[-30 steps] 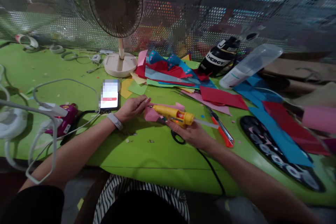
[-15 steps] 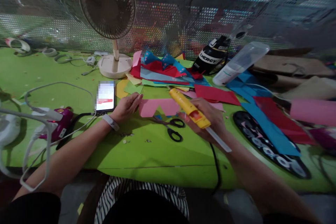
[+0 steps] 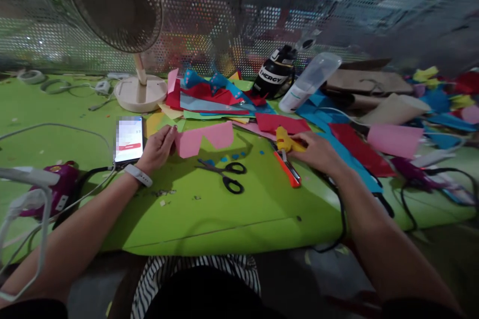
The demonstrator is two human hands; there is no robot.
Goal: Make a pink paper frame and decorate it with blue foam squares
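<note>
My left hand (image 3: 159, 148) pinches one end of a pink paper strip (image 3: 189, 143) that has a V-shaped notch in its lower edge. The strip is held up over the green table. My right hand (image 3: 318, 152) grips a yellow glue gun (image 3: 285, 139) by its handle, low at the table. An orange utility knife (image 3: 287, 168) lies beside the gun, its upper end partly covered by it. Between my hands, scissors (image 3: 224, 174) with black handles rest partly spread on the tabletop, close to small blue paper scraps (image 3: 224, 159).
A phone (image 3: 129, 139) lies left of my left wrist, near a fan (image 3: 140, 92). Coloured paper (image 3: 224, 102) is piled at the back, beside a black bottle (image 3: 272, 72) and a clear bottle (image 3: 310, 82). Cables and a purple power strip (image 3: 56, 187) occupy the left.
The glue gun in my right hand has moved right, away from the pink strip and down by the utility knife. My left hand still holds the strip, now more raised. The view has shifted.
</note>
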